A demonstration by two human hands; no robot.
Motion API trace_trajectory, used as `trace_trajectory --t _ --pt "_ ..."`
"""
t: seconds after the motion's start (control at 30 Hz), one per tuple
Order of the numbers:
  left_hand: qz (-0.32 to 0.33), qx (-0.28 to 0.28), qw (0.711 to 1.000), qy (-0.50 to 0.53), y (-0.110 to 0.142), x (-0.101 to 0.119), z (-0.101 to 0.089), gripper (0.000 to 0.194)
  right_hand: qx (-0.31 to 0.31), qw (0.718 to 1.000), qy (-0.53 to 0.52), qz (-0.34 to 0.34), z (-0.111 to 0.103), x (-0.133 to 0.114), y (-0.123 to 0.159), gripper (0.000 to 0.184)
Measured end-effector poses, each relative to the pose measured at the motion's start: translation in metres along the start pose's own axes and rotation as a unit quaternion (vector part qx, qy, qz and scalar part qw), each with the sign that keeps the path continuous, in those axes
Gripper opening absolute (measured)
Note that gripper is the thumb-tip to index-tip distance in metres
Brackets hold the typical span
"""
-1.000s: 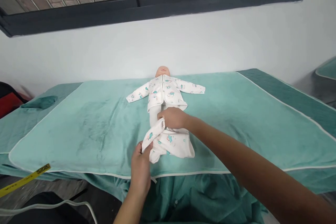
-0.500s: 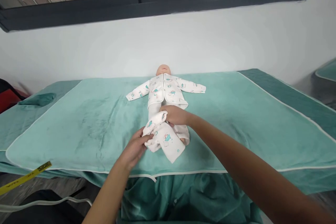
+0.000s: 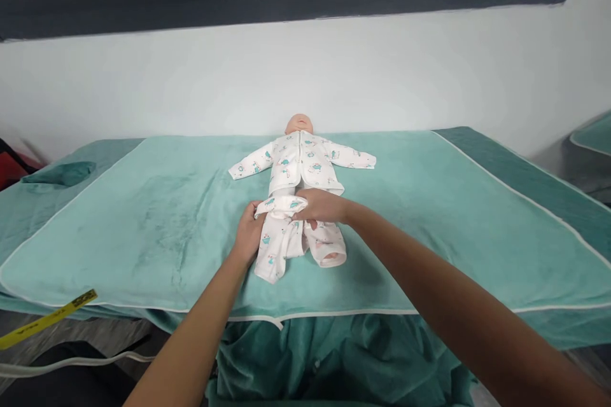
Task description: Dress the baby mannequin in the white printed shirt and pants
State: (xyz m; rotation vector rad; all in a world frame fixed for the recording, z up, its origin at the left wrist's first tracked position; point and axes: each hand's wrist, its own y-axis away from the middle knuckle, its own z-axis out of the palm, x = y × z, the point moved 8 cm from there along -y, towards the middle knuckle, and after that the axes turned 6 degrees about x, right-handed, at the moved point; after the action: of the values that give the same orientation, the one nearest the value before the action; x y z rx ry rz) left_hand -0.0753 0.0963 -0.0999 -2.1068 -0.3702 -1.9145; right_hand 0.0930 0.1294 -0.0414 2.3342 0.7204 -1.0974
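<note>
Trousers and jacket look matt cloth, the doll's head smooth plastic, the sheet plush.

The person I watched was bare-handed, the left hand and the right hand tapering back to slim, uncovered wrists. Beyond them, the left forearm and the right forearm were bare too, both smooth in outline, the right one broadening behind the wrist. Part of each of the 2 hands was hidden from me.
</note>
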Motion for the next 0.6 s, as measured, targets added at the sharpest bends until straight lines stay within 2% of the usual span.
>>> trace_trajectory --t 0.07,0.17,0.3,0.37,0.43,0.53,0.6 --pt "-0.015 -0.022 0.999 0.017 0.007 -0.006 -0.001 0.028 -0.054 0.998 -0.007 -0.015 0.006 -0.004 0.0 0.029" --pt "-0.044 -0.093 0.993 0.054 0.022 -0.011 -0.005 0.03 -0.129 0.991 -0.008 -0.034 0.014 -0.008 -0.001 0.038" --pt "-0.063 -0.192 0.978 0.047 0.041 -0.006 -0.007 0.048 -0.165 0.986 0.017 -0.034 0.022 -0.007 -0.004 0.038" --pt "-0.046 -0.219 0.975 0.002 0.047 -0.001 -0.004 0.059 -0.163 0.985 0.036 -0.032 0.025 -0.007 -0.005 0.035" --pt "-0.016 -0.221 0.974 -0.051 0.048 0.005 0.0 0.062 -0.143 0.987 0.058 -0.031 0.026 -0.006 -0.005 0.031" --pt "0.03 -0.204 0.974 -0.097 0.048 0.013 0.004 0.054 -0.103 0.992 0.068 -0.025 0.025 -0.006 -0.005 0.023" --pt "0.039 -0.187 0.977 -0.097 0.049 0.014 0.006 0.044 -0.068 0.995 0.065 -0.028 0.021 -0.007 -0.004 0.018"
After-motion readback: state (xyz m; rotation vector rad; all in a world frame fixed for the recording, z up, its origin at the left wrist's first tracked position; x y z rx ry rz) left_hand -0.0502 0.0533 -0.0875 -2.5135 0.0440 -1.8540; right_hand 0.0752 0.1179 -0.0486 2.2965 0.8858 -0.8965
